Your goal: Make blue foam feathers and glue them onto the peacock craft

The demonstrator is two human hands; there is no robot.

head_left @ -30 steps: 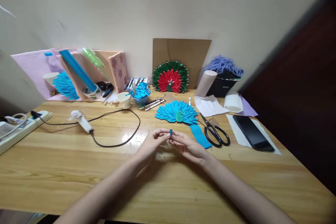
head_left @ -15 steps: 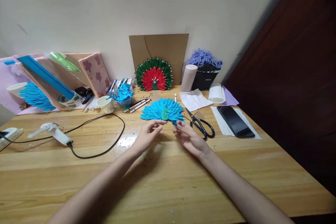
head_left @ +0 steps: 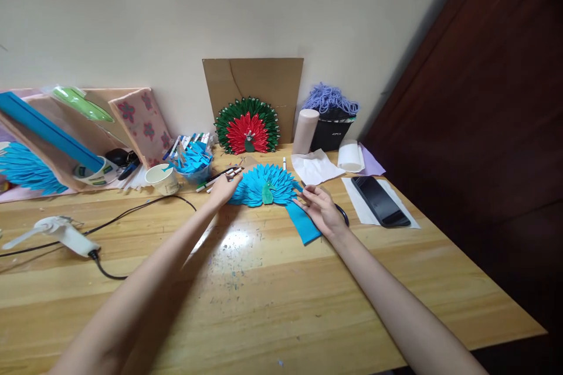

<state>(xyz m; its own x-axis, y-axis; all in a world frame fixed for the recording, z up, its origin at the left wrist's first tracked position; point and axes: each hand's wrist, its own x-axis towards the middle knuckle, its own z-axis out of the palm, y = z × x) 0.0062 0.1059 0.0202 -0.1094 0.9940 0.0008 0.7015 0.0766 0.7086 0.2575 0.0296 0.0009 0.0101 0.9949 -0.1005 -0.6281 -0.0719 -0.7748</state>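
A blue peacock craft [head_left: 250, 188] with layered petal-like feathers and a green body [head_left: 267, 193] lies on the wooden table. My left hand [head_left: 223, 190] is closed at its left edge, beside several markers, with most fingertips hidden. At the opposite edge, my right hand [head_left: 323, 210] has curled fingers around the outer blue feathers; the exact contact is partly hidden. A flat blue strip [head_left: 304, 225] slants out below the right fingers. Behind that hand, only a black handle loop of the scissors [head_left: 343, 215] shows.
A red and green peacock [head_left: 248, 126] leans on cardboard [head_left: 253, 76] at the back. The phone [head_left: 380, 202] lies right. On the left are a paper cup [head_left: 161, 179], a tub of blue pieces [head_left: 193, 164] and a white corded tool [head_left: 65, 234]. Small scraps dot the table.
My hands have spread apart from in front of the peacock to its two sides. The blue strip now shows beneath my right hand, which covers most of the scissors. The view has turned slightly right.
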